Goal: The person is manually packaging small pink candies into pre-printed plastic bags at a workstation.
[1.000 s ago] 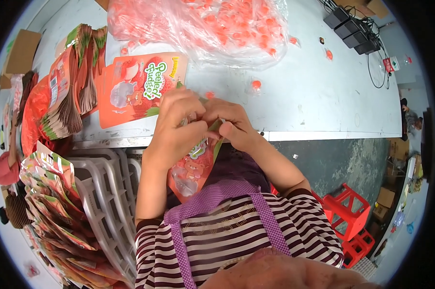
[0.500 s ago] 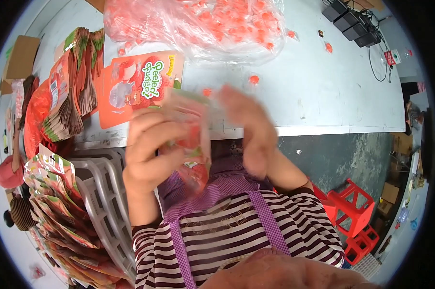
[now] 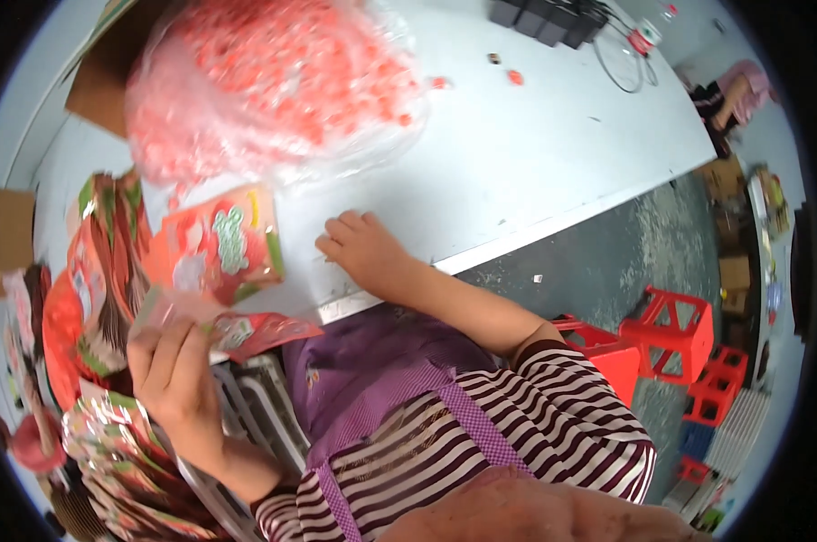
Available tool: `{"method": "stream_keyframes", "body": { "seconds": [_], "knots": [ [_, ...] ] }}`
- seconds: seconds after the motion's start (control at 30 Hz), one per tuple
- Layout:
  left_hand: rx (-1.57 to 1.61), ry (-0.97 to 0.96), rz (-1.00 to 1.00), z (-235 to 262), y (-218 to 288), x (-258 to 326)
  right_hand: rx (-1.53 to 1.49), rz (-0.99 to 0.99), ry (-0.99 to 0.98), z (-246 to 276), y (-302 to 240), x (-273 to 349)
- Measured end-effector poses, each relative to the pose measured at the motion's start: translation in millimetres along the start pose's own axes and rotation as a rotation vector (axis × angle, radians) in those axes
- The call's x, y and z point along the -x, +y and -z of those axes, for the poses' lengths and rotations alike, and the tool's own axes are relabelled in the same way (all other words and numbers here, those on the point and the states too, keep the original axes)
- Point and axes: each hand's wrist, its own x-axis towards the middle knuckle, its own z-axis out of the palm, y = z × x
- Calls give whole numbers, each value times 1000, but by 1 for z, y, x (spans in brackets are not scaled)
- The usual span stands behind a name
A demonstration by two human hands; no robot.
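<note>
My left hand (image 3: 175, 379) pinches a red printed snack pouch (image 3: 255, 334) by its pale, see-through end, low at the left of the table's front edge. Across the tabletop my right hand (image 3: 368, 253) rests near that edge, fingers curled down; whatever lies under them is hidden. Between my hands, on the table, is a flat printed pouch (image 3: 223, 244) of the same kind. Farther back sits a large clear plastic bag (image 3: 282, 90) full of small red wrapped sweets. Stacked pouches (image 3: 115, 271) stand left of the flat one.
Two loose sweets, one a red sweet (image 3: 515, 78), lie beyond the bag's right side. Black boxy devices (image 3: 553, 20) with cables are at the back. More pouches (image 3: 137, 461) fill the lower left beside a grey plastic chair (image 3: 259, 406). Red stools (image 3: 666, 334) stand right.
My left hand has carried the pouch left and lower. My right hand has come down onto the tabletop. Two sweets near the front edge no longer show. The view has turned.
</note>
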Motion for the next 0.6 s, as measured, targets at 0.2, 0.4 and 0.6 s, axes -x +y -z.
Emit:
{"method": "stream_keyframes", "body": {
  "seconds": [0.2,0.4,0.6],
  "knots": [
    [-143,0,-48,20,-3,-8,-188,1,116,11,24,10],
    [79,102,-324,1,2,-33,-712,-282,150,39,21,10],
    [254,30,-394,-26,22,-30,-1031,-115,475,118,-16,-12]
  ]
}}
